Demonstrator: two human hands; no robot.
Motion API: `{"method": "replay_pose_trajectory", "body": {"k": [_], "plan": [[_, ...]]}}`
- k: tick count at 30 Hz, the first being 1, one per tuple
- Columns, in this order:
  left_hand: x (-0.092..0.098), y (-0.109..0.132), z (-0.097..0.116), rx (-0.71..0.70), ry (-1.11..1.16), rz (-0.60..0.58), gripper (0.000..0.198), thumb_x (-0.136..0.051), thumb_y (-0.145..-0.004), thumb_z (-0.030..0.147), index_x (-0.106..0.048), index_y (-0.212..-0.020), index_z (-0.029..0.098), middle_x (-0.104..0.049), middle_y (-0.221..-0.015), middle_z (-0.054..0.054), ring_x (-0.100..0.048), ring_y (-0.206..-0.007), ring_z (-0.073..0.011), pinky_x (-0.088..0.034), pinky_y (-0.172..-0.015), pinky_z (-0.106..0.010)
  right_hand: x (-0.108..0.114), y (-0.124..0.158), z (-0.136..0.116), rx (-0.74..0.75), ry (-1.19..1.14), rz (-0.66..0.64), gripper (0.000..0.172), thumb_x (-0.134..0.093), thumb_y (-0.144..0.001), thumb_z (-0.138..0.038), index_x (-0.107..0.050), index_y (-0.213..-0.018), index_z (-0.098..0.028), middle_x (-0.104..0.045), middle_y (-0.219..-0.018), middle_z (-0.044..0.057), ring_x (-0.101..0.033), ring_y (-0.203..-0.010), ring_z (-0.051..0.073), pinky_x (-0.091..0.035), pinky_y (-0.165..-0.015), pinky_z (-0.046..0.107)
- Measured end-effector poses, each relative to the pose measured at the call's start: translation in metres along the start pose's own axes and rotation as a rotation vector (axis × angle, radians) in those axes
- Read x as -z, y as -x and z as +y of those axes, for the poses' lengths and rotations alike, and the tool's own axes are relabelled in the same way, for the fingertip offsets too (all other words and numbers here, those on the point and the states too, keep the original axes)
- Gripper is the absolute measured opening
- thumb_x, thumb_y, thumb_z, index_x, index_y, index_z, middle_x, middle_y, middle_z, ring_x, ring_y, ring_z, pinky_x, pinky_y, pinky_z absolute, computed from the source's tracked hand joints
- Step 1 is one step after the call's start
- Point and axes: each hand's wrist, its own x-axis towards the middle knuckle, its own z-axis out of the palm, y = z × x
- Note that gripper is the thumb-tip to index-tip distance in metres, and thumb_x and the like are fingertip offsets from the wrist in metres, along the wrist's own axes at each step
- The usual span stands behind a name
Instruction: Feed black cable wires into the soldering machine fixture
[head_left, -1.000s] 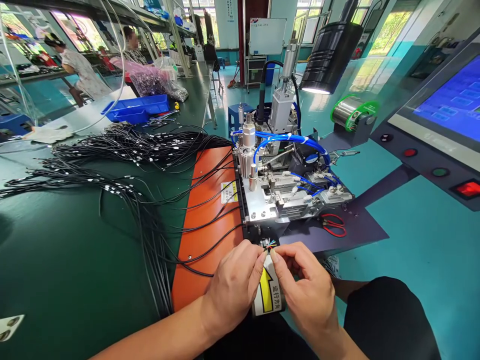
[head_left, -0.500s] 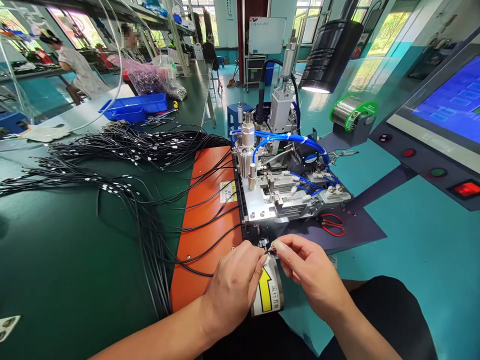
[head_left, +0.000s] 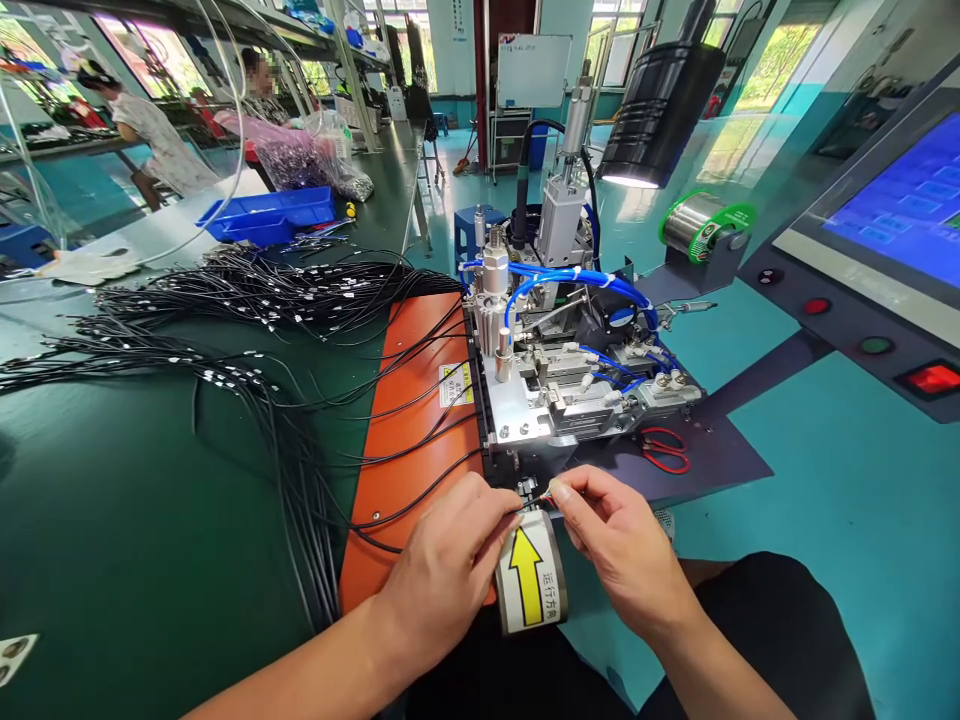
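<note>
A thin black cable (head_left: 533,499) runs between my two hands at the near end of the machine. My left hand (head_left: 454,555) is closed on its jacket, thumb against forefinger. With thumb and fingertips my right hand (head_left: 611,525) pinches the cable's end, where small coloured wires (head_left: 549,497) show; the fingers hide most of them. Just below the cable is a rounded metal part with a white label and a yellow arrow (head_left: 528,575). The machine (head_left: 555,380), with metal cylinders and blue air tubes, stands beyond my hands.
Black cables (head_left: 300,290) lie bundled on the green table (head_left: 150,500), several crossing the orange plate (head_left: 412,400). Red-handled scissors (head_left: 665,450) rest right of the machine. A solder spool (head_left: 694,228), a lamp (head_left: 660,120) and a screen panel (head_left: 885,220) stand around. Two people are at the far left.
My left hand has slid left along the cable, away from my right hand, so more cable and more of the arrow label show. My right hand has hardly moved.
</note>
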Motion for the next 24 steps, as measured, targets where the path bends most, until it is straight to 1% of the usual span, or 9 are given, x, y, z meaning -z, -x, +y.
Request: {"method": "replay_pose_trajectory", "body": {"k": [5, 9, 12, 17, 24], "plan": [[-0.004, 0.0, -0.008, -0.036, -0.079, -0.005, 0.019, -0.047, -0.1, 0.018, -0.064, -0.109, 0.018, -0.053, -0.081, -0.003, -0.051, -0.071, -0.0147, -0.043, -0.063, -0.025, -0.001, -0.005, 0.004, 0.051, 0.091, 0.031, 0.029, -0.06, -0.094, -0.047, -0.064, -0.084, -0.02, -0.045, -0.066, -0.005, -0.037, -0.06, 0.01, -0.03, -0.053, 0.023], [-0.007, -0.001, -0.014, -0.108, -0.181, -0.025, 0.028, -0.042, -0.101, 0.015, -0.063, -0.119, 0.017, -0.053, -0.081, -0.004, -0.051, -0.069, -0.0158, -0.042, -0.06, -0.026, -0.003, -0.01, 0.01, 0.067, 0.103, 0.037, 0.029, -0.058, -0.095, -0.047, -0.063, -0.086, -0.02, -0.05, -0.069, -0.004, -0.04, -0.062, 0.011, -0.033, -0.055, 0.023], [-0.008, -0.002, -0.017, -0.148, -0.215, -0.016, 0.03, -0.042, -0.1, 0.014, -0.063, -0.121, 0.016, -0.054, -0.082, -0.005, -0.052, -0.071, -0.0167, -0.044, -0.061, -0.027, -0.004, -0.012, 0.014, 0.06, 0.112, 0.042, 0.03, -0.057, -0.096, -0.048, -0.063, -0.087, -0.02, -0.053, -0.072, -0.003, -0.044, -0.064, 0.012, -0.036, -0.057, 0.024], [-0.009, -0.002, -0.018, -0.143, -0.184, 0.02, 0.029, -0.044, -0.098, 0.012, -0.064, -0.12, 0.015, -0.057, -0.086, -0.006, -0.055, -0.075, -0.0171, -0.048, -0.065, -0.027, -0.006, -0.014, 0.018, 0.056, 0.092, 0.037, 0.032, -0.055, -0.095, -0.05, -0.063, -0.089, -0.02, -0.059, -0.078, -0.001, -0.05, -0.07, 0.015, -0.042, -0.063, 0.025], [-0.011, -0.002, -0.02, -0.109, -0.167, 0.016, 0.03, -0.044, -0.098, 0.011, -0.065, -0.119, 0.015, -0.057, -0.085, -0.006, -0.055, -0.075, -0.0169, -0.048, -0.065, -0.027, -0.01, -0.016, 0.02, 0.054, 0.1, 0.034, 0.033, -0.053, -0.096, -0.051, -0.063, -0.089, -0.02, -0.061, -0.079, 0.0, -0.053, -0.071, 0.016, -0.043, -0.063, 0.025]]}}
